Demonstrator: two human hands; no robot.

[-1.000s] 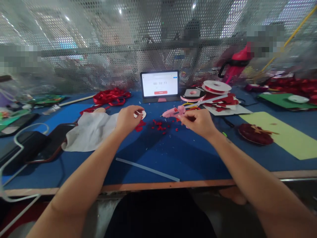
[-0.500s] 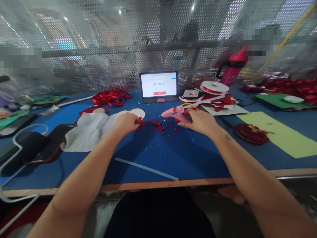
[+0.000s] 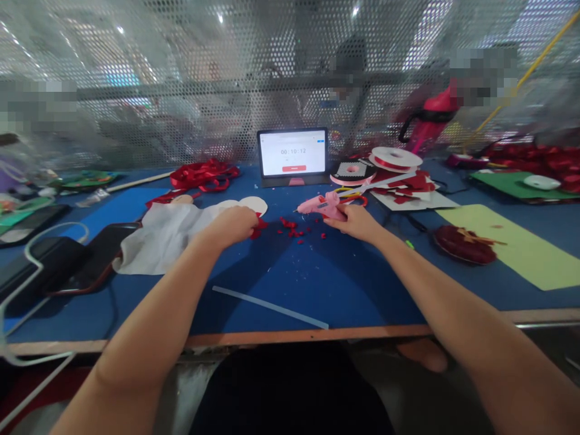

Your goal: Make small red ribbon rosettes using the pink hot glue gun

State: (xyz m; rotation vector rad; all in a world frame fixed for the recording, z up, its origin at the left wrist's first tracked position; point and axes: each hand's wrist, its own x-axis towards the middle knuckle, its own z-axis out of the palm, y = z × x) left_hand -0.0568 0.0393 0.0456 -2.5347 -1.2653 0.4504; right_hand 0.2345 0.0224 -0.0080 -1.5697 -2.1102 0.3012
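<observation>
My left hand is closed on a small piece of red ribbon, just in front of a white round disc. My right hand grips the handle of a pink glue gun, whose nozzle points left. Small red scraps lie on the blue table between my hands. Behind the glue gun are scissors with yellow and red handles. A white cloth lies by my left forearm, and a translucent glue stick rests near the front edge.
A tablet showing a timer stands at the back. Ribbon spools sit to its right, heaped red ribbon to its left. On the right are a dark red pouch-like thing and yellow sheet; on the left, a phone.
My right hand has closed round the glue gun's handle, where its fingers were spread beside it before. My left hand still holds the red ribbon piece, nearly in place.
</observation>
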